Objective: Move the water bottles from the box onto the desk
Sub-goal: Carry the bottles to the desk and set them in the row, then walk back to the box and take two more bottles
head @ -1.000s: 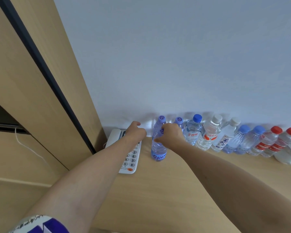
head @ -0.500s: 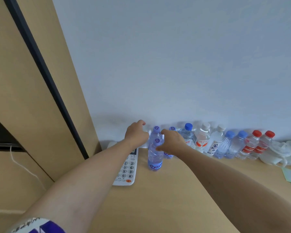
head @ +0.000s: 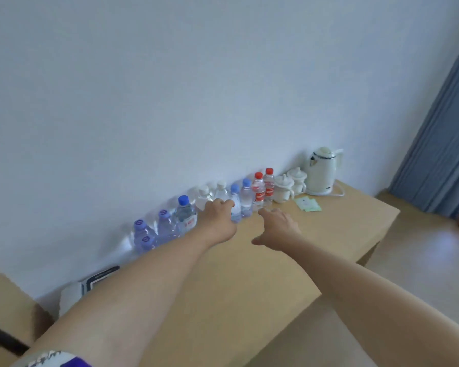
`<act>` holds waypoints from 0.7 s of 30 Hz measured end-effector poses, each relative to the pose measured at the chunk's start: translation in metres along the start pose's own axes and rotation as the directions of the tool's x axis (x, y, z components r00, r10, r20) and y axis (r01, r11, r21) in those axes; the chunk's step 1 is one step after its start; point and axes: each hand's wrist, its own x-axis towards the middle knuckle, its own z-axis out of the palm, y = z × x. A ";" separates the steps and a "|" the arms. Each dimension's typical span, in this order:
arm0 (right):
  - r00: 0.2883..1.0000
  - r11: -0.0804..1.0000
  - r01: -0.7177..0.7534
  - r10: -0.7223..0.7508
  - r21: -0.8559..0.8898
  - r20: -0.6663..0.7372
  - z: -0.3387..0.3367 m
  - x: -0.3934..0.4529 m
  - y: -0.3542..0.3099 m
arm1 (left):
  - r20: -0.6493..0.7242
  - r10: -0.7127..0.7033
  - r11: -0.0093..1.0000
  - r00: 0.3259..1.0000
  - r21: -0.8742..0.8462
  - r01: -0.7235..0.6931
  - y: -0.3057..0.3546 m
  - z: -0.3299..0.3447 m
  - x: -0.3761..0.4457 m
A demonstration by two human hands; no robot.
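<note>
1. Left hand: fingers loosely curled, holding nothing, held in front of the bottle row about halfway along it; the forearm runs in from the lower left.
2. Telephone: white set with a dark display, at the far left of the desk, partly hidden by the left forearm.
3. Purple-capped bottles: three clear bottles, upright, at the left end of the row against the wall; the picture is blurred at this spot.
4. Blue-capped bottle: upright, just right of the purple-capped group.
5. White-capped bottles: two, upright, partly covered by the left hand.
6. Light-blue-capped bottles: two, upright, next in the row.
7. Red-capped bottles: two with red labels, at the right end of the row.
8. Right hand: fingers relaxed and spread, empty, above the desk just before the red-capped bottles.
9. Lidded cups: two white cups beside the red-capped bottles.
10. Green card: flat on the desk before the cups.
11. Kettle: white, at the desk's far right corner.
</note>
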 end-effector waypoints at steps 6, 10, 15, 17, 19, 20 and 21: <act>0.978 0.981 -0.184 0.189 0.056 -0.086 -0.041 -0.057 0.121 | 0.156 0.235 0.957 0.959 0.133 -0.256 0.139 0.039 0.005; 0.944 0.948 -0.312 0.316 0.061 -0.094 -0.063 -0.109 0.218 | 0.238 0.341 0.910 0.910 0.158 -0.382 0.250 0.074 0.000; 0.889 0.895 -0.440 0.446 0.072 -0.105 -0.102 -0.186 0.345 | 0.304 0.431 0.877 0.849 0.080 -0.474 0.397 0.127 -0.019; 0.851 0.858 -0.508 0.513 0.071 -0.110 -0.120 -0.220 0.397 | 0.327 0.475 0.855 0.817 0.048 -0.516 0.457 0.150 -0.030; 0.809 0.816 -0.574 0.577 0.064 -0.107 -0.136 -0.255 0.446 | 0.349 0.526 0.826 0.776 0.008 -0.563 0.515 0.172 -0.043; 0.786 0.793 -0.607 0.609 0.061 -0.105 -0.143 -0.272 0.468 | 0.361 0.553 0.807 0.751 -0.008 -0.591 0.543 0.182 -0.050; 0.760 0.767 -0.639 0.641 0.062 -0.103 -0.149 -0.289 0.489 | 0.371 0.581 0.786 0.725 -0.022 -0.618 0.570 0.191 -0.057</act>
